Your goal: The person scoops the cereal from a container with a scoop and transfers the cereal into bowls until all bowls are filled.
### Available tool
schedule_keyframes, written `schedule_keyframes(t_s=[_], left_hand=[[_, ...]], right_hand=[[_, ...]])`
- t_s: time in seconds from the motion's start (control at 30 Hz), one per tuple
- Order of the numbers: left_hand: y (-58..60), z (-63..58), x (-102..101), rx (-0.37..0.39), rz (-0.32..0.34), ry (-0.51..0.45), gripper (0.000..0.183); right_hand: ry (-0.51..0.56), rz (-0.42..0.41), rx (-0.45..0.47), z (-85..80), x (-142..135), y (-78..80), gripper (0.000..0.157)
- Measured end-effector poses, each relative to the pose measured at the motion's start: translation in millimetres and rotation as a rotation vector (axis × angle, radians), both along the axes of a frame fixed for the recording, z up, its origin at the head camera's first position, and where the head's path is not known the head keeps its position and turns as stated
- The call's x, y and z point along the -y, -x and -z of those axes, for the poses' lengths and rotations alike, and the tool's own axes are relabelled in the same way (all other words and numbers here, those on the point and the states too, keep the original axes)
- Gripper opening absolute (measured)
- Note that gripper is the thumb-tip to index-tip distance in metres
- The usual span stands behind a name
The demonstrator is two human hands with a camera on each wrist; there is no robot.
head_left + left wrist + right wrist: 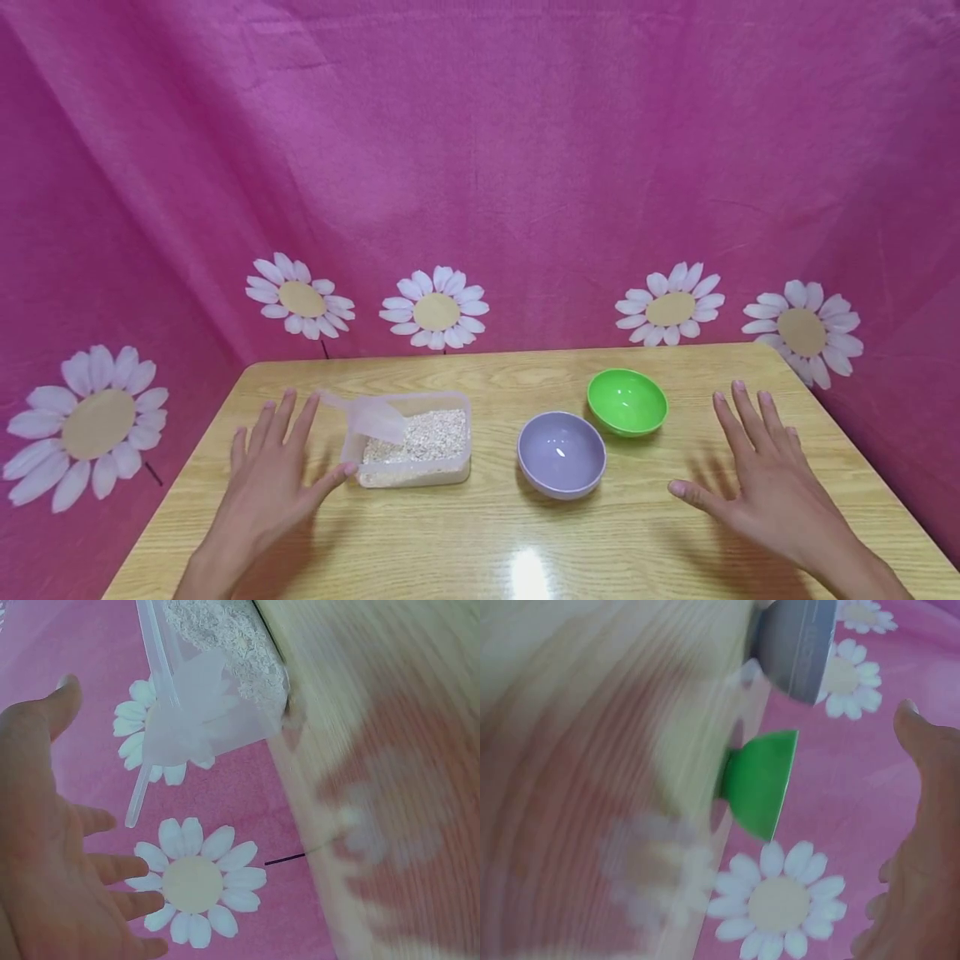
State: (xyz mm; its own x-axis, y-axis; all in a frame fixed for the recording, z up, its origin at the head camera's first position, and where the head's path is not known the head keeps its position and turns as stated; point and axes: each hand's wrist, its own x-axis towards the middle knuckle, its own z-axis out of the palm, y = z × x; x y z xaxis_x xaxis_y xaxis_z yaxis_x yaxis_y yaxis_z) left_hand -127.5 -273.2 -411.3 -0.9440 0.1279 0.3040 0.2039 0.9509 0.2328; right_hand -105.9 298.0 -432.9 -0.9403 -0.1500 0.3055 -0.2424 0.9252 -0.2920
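Note:
Fingers spread, my left hand (272, 479) hovers over the table just left of a translucent plastic container (463, 468) of rolled oats (435, 435). A clear plastic scoop (381, 419) lies in the oats, its handle poking over the container's back left corner. In the left wrist view the left hand (45, 847) holds nothing. On the other side, my right hand (776, 500) is spread above the table, apart from everything. Nearest to it are a green bowl (627, 403) and, closer to the front, a lavender bowl (562, 455). Both bowls look bare inside.
All of this stands on a light wood-grain table (495, 533) with a glossy top. Behind it and at both sides hangs a pink cloth (480, 183) printed with white daisies, close to the table's back edge.

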Motion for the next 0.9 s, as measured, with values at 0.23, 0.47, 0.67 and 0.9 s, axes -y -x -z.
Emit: schedule_keyframes(t_s=[0.23,0.47,0.67,0.9], left_hand=[[16.4,0.0,-0.2,-0.133,0.089,-0.138,0.09],[33.5,-4.4,9.2,-0.085,0.146,-0.227,0.081],[49.0,-8.2,14.1,-0.005,0.169,-0.282,0.076],[63.1,-9.3,12.6,0.071,0.193,-0.31,0.067]], right_hand=[[0.124,-0.095,0.036,-15.6,41.9,10.1,0.125],[0.156,-0.209,0.033,-23.5,91.2,17.4,0.115],[0.194,-0.297,0.027,-22.8,128.7,25.2,0.113],[0.229,-0.356,0.056,-21.0,163.6,31.5,0.111]])
